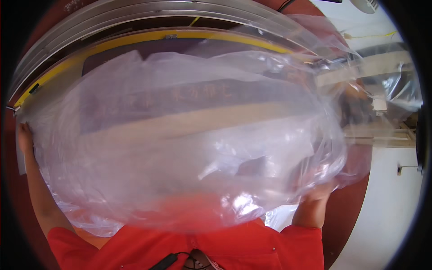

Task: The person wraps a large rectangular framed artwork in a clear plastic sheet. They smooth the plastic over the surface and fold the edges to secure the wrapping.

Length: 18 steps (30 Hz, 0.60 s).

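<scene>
A large clear plastic sheet [148, 157], billowed and blurred by motion, spreads in front of me from the far side down to my red shirt. My left hand [25, 137] is at its left edge, fingers curled in as if around the film, with the arm stretched out. On the right, my right hand [320, 191] is up against the crumpled lower right part of the sheet; film and blur hide its fingers. Through the plastic show a dark panel [148, 105] with orange marks and a pale beige band below it.
Beyond the sheet runs a yellow strip [130, 38] with small metal fittings, and behind it curved grey metal rails [148, 10]. More clear film [391, 81] hangs over a beige strip at the right. A wooden frame [387, 137] stands beside the white wall [387, 202]. The floor [346, 216] is reddish brown.
</scene>
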Motion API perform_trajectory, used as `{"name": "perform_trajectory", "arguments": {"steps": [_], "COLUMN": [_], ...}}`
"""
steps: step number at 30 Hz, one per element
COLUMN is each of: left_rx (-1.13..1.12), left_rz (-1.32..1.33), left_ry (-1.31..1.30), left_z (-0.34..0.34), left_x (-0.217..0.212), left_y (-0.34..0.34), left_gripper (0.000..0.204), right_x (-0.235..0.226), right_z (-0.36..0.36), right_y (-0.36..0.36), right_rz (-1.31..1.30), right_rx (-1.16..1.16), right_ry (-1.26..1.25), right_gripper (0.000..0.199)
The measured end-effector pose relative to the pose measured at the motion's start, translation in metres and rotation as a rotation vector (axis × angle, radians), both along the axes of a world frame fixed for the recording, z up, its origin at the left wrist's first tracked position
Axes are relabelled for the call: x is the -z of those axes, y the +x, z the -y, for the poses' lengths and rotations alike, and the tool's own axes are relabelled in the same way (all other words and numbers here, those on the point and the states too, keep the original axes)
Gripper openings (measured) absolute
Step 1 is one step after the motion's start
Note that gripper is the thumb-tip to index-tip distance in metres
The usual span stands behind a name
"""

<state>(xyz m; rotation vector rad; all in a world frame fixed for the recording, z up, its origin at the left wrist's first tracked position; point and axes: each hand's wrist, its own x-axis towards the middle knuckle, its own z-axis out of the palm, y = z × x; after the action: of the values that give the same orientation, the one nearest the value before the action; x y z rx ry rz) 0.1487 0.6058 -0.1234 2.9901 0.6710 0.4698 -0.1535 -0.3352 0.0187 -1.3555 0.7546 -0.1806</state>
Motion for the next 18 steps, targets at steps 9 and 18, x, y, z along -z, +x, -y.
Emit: {"name": "perform_trajectory", "arguments": {"steps": [9,18], "left_rx": [0.108,0.069], "left_rz": [0.081,0.035], "left_ry": [-0.027,0.078], "left_z": [-0.027,-0.033], "left_x": [0.015,-0.006], "left_y": [0.008,-0.007], "left_gripper": [0.030,0.030], "right_x": [0.036,0.013], "right_z": [0.028,-0.075], "right_y": [0.099,0.210], "right_rz": [-0.567,0.277], "right_rx": [-0.307,-0.706], "right_ry": [-0.737,-1.636], "right_gripper": [0.017,0.046]}}
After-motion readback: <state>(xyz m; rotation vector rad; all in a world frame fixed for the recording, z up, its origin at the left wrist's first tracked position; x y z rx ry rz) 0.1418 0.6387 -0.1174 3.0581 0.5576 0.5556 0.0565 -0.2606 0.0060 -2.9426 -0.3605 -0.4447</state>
